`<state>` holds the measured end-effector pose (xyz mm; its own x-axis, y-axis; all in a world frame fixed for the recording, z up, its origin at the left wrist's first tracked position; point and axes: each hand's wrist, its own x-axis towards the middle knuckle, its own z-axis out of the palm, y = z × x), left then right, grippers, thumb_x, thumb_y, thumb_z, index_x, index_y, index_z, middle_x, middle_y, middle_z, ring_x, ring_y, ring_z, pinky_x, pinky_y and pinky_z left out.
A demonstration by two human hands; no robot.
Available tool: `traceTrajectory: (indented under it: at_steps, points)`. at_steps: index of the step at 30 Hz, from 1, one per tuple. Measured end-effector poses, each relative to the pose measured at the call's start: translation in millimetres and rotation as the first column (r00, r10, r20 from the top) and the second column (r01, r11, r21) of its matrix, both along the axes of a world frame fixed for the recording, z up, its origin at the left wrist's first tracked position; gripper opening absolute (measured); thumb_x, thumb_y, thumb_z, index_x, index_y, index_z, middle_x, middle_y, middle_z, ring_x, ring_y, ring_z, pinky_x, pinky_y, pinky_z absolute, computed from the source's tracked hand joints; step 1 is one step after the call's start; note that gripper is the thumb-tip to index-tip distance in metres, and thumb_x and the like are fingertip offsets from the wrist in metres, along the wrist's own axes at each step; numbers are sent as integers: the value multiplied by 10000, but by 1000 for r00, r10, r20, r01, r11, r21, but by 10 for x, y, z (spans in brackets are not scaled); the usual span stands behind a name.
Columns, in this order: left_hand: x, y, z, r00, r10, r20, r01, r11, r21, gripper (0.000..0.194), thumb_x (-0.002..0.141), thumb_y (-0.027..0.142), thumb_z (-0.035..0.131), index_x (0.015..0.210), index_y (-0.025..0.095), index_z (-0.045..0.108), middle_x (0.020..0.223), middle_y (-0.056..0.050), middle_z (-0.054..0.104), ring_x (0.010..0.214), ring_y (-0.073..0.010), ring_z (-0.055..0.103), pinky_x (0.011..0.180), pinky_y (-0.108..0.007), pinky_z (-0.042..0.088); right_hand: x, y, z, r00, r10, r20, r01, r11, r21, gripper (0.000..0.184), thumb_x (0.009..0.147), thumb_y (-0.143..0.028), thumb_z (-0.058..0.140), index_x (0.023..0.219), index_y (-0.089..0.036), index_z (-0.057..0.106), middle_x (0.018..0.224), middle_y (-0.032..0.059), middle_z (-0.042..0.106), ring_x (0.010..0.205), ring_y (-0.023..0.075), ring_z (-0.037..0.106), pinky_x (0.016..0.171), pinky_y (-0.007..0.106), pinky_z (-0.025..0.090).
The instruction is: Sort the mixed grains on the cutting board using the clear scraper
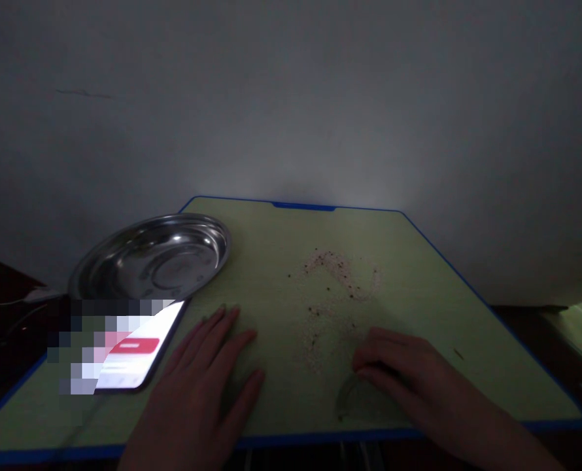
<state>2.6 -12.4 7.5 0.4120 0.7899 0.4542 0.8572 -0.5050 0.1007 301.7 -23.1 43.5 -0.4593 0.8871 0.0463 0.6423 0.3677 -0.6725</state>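
My left hand [197,386] lies flat on the pale green tabletop, fingers spread, holding nothing visible. Thumb and fingers of my right hand [399,366] are pinched together low over the table; anything between them is too small or hidden to see. Under that hand, near the front edge, sits a faint, clear round-edged thing [364,400], partly covered and too dim to name. Just beyond my right fingertips, small pale grains [327,261] mixed with dark specks are scattered in a loose, curved patch.
A shiny steel basin [173,261] stands at the left. By my left hand lies a phone [138,360] with a lit screen, partly blurred out. The folding table has a blue rim [448,263] and meets a grey wall [295,98]. A white cable [36,296] runs in from the left.
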Motion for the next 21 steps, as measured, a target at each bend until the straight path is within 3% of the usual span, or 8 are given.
traceTrajectory:
  at_steps: [7, 21]
  points:
    - [1, -8, -8, 1000, 20, 9, -20, 999, -28, 426, 898, 532, 502, 1204, 266, 631, 1392, -121, 602, 1249, -371, 581, 946, -608, 524, 37, -77, -17, 1000, 5, -7, -5, 1000, 3, 146, 985, -200, 508, 949, -245, 642, 880, 6, 648, 810, 154, 627, 720, 280, 484]
    - [3, -11, -25, 999, 29, 15, -28, 999, -36, 429, 896, 523, 509, 1215, 260, 620, 1396, -130, 596, 1270, -365, 564, 971, -598, 512, -263, -67, 4, 1000, 13, -22, -11, 996, 85, 156, 965, -154, 523, 935, -226, 658, 877, 5, 668, 811, 151, 633, 736, 254, 494]
